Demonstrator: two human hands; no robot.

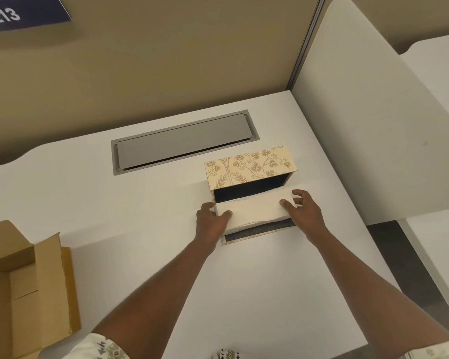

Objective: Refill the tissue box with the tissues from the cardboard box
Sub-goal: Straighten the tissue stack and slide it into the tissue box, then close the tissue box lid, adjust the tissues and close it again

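Observation:
A cream tissue box (249,165) with a brown leaf pattern lies on its side on the white desk, its dark open bottom facing me and its flap (257,233) folded down flat. A white stack of tissues (254,209) sits at the box's opening, partly inside. My left hand (211,220) grips the stack's left end and my right hand (302,212) grips its right end. The brown cardboard box (24,286) stands open at the desk's lower left; no tissues are visible inside it.
A grey metal cable hatch (182,142) is set into the desk (140,229) behind the tissue box. A white divider panel (360,125) rises on the right, a tan partition wall behind. A dark sign reading 213 (16,14) hangs at the upper left.

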